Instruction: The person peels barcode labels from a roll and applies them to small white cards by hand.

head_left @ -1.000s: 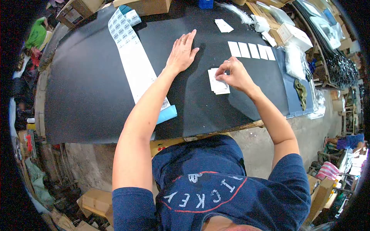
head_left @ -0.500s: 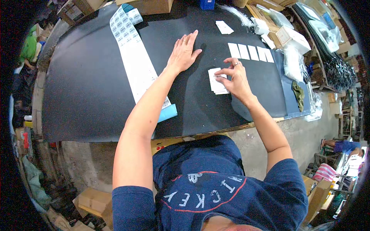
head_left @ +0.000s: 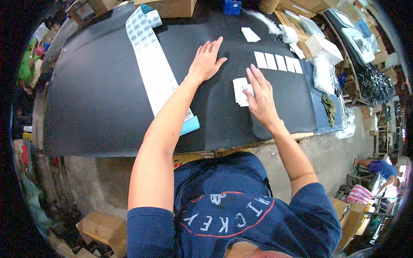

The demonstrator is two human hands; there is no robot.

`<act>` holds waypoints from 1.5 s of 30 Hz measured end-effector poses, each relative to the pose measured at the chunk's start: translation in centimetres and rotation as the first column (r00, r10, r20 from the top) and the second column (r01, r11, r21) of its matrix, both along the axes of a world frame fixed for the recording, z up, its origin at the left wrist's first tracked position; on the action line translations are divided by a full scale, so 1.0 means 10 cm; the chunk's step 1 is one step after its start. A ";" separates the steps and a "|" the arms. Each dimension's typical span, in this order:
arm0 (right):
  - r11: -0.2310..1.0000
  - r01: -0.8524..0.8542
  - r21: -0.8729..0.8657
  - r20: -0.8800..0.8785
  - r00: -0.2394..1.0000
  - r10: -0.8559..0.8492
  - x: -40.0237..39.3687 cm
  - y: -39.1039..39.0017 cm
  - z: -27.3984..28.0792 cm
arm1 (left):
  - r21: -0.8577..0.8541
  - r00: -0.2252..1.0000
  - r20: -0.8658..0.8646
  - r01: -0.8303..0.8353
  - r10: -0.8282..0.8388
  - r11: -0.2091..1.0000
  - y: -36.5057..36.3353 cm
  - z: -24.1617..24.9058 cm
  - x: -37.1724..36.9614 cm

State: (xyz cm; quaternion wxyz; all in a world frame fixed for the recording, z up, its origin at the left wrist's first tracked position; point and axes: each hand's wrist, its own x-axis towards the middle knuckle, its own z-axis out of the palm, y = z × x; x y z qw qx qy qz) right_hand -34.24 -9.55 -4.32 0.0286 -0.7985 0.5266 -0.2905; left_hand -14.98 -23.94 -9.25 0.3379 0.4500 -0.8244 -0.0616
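My left hand lies flat on the black tabletop, fingers stretched out and thumb apart, holding nothing. To its right, a small stack of white cards sits with slightly uneven edges. My right hand is at the right side of this stack, fingers extended and thumb apart over the cards. Beyond it runs a row of white cards, the rightmost ones close together. A few more white cards lie farther back. Left of my left arm stretches a long strip of printed labels, with a blue end near the front edge.
Cardboard boxes and a blue container stand along the back edge. At the right are a white box, clear plastic bags and a dark green cloth. Another person is bent over at the far right.
My right hand has gone from curled fingers over the stack to stretched-out fingers, shifting slightly right. My left hand stays flat in place. The view has shifted slightly.
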 end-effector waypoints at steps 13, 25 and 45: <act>0.975 0.206 0.081 -0.383 0.910 -0.161 0.23 0.34 -0.29 | -0.047 1.000 0.003 -0.004 0.004 0.999 -0.03 -0.05 0.00; 0.971 0.234 0.043 -0.343 0.917 -0.205 0.24 0.35 -0.34 | -0.015 0.999 0.048 -0.001 0.002 1.000 -0.03 -0.03 0.01; 0.961 0.275 0.031 -0.321 0.913 -0.251 0.26 0.34 -0.30 | 0.325 0.936 -0.346 0.179 -0.060 0.929 -0.22 0.09 0.13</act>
